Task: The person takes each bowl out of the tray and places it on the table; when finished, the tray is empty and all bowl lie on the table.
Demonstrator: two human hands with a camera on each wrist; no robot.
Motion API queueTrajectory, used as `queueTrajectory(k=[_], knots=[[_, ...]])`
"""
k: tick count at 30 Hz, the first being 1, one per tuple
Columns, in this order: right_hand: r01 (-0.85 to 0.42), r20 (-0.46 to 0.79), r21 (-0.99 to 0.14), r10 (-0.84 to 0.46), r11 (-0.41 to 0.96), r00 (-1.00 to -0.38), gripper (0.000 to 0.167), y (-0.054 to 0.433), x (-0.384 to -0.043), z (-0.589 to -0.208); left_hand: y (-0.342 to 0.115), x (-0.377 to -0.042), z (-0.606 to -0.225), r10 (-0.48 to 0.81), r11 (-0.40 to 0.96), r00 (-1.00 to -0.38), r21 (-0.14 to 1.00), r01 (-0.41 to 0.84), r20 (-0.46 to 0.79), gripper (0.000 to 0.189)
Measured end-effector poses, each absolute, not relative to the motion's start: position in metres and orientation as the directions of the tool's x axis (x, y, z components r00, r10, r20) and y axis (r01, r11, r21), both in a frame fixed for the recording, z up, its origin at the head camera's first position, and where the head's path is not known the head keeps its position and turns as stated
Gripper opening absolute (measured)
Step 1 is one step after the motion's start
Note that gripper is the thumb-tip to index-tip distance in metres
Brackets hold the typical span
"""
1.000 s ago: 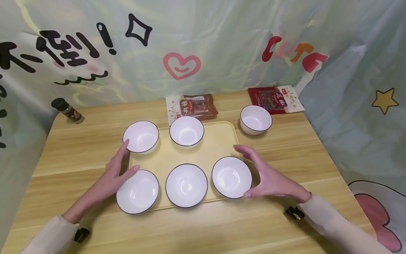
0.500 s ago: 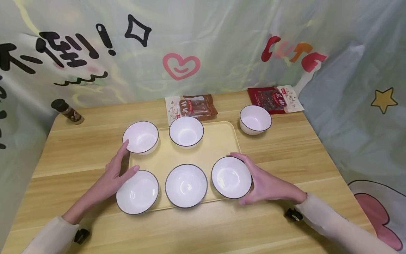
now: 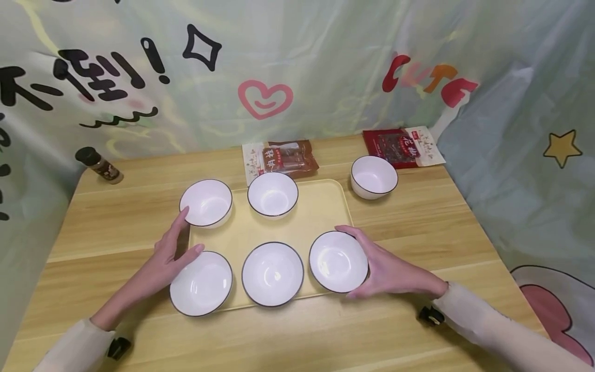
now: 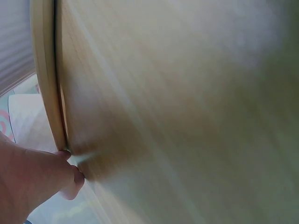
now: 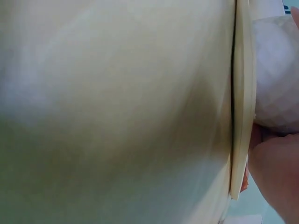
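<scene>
White bowls with dark rims stand on and around a yellow tray (image 3: 321, 201). In the head view, my left hand (image 3: 162, 261) is at the tray's left side, thumb and index finger spread. Its index fingertip touches the back left bowl (image 3: 206, 203); the thumb tip lies at the rim of the front left bowl (image 3: 201, 284). My right hand (image 3: 383, 266) curves round the outer side of the front right bowl (image 3: 338, 262), gripping it with index finger behind and thumb in front. Its other fingers are hidden. The wrist views show the left hand (image 4: 42, 172) and right hand (image 5: 275, 163) beside the tray edge.
A front middle bowl (image 3: 272, 274) and back middle bowl (image 3: 272, 195) stand on the tray. Another bowl (image 3: 374, 177) is right of it. Behind lie a brown spice packet (image 3: 290, 157) and a red one (image 3: 395, 147). A spice jar (image 3: 99, 165) is far left on the table (image 3: 297, 330).
My right hand has closed in leftward on the front right bowl, its index finger and thumb now nearer the rim. The left hand and the bowls have hardly moved.
</scene>
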State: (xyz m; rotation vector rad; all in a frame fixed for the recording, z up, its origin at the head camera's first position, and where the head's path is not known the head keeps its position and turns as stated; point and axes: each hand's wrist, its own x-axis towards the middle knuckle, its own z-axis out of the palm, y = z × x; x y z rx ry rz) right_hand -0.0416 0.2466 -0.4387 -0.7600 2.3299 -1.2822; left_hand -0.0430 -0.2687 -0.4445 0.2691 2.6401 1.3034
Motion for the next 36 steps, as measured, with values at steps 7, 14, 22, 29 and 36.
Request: queueTrajectory(k=[7, 14, 22, 29, 36], knots=[[-0.269, -0.038, -0.872, -0.605, 0.409, -0.796, 0.131, 0.246, -0.042, -0.441, -0.270, -0.042, -0.445, 0.244, 0.600, -0.966, 0.795, 0.082, -0.084, 0.096], [-0.241, -0.025, -0.887, -0.563, 0.394, -0.826, 0.129, 0.250, -0.041, -0.435, -0.269, -0.042, -0.443, 0.244, 0.599, -0.966, 0.796, 0.085, -0.080, 0.095], [-0.210, 0.000, -0.900, -0.481, 0.382, -0.877, 0.131, 0.258, -0.041, -0.426, -0.268, -0.042, -0.446, 0.248, 0.606, -0.965, 0.791, 0.086, -0.084, 0.096], [-0.273, 0.081, -0.861, -0.415, 0.429, -0.906, 0.134, 0.266, -0.050, -0.415, -0.267, -0.041, -0.445, 0.245, 0.608, -0.965, 0.790, 0.081, -0.090, 0.097], [-0.261, 0.103, -0.825, -0.321, 0.501, -0.941, 0.132, 0.273, -0.058, -0.401, -0.268, -0.042, -0.443, 0.239, 0.618, -0.967, 0.783, 0.079, -0.091, 0.096]])
